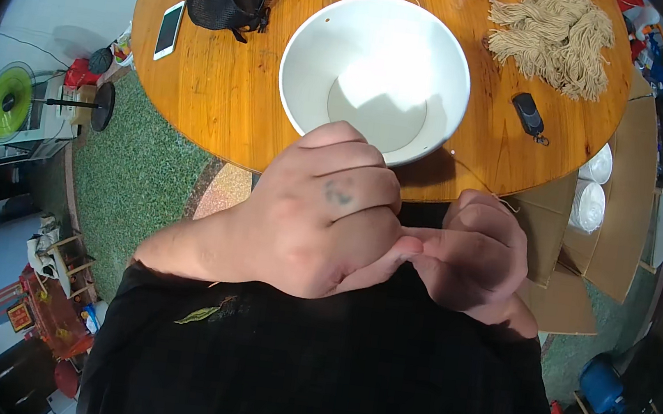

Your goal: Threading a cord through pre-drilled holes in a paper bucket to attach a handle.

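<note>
Pale thread [480,180], barely visible, runs from the right hand [479,254] toward the wooden round table [222,86] at frame centre. Both hands, the left hand [322,214] too, are curled shut, fingertips pinched together just below the white bowl [376,76]. Best to keep the strand taut and pull slowly.

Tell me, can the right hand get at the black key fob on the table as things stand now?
Probably yes. The key fob lies in the open on the round wooden table, beyond the right hand, with nothing between them, though that hand is closed against the left hand.
</note>
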A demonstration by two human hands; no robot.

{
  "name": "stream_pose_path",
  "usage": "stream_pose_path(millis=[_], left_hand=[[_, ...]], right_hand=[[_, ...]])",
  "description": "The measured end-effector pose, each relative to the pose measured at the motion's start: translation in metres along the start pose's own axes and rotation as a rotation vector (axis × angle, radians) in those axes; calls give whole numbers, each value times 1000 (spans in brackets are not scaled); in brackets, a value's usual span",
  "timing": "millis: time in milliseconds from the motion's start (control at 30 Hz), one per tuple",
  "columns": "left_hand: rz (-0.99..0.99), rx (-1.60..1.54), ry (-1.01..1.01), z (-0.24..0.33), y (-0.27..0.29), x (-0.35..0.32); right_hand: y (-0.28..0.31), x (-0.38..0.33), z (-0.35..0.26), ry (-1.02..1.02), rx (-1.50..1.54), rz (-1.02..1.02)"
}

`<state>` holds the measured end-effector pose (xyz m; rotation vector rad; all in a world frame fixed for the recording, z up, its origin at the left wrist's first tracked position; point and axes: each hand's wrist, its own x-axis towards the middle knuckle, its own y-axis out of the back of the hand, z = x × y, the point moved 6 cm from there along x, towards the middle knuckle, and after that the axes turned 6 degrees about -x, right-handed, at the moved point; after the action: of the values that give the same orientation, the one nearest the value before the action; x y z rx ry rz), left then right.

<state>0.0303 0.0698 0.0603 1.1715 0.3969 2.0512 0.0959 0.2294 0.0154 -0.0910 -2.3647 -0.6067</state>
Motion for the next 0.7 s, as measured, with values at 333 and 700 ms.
stream_pose_path(millis=[333,700], left_hand=[[-42,-190,138,3,-9,-11],[-90,287,272,-24,-9,-11]], right_hand=[[-10,-8,-2,-53,310,92],[-8,-21,44,-326,171,290]])
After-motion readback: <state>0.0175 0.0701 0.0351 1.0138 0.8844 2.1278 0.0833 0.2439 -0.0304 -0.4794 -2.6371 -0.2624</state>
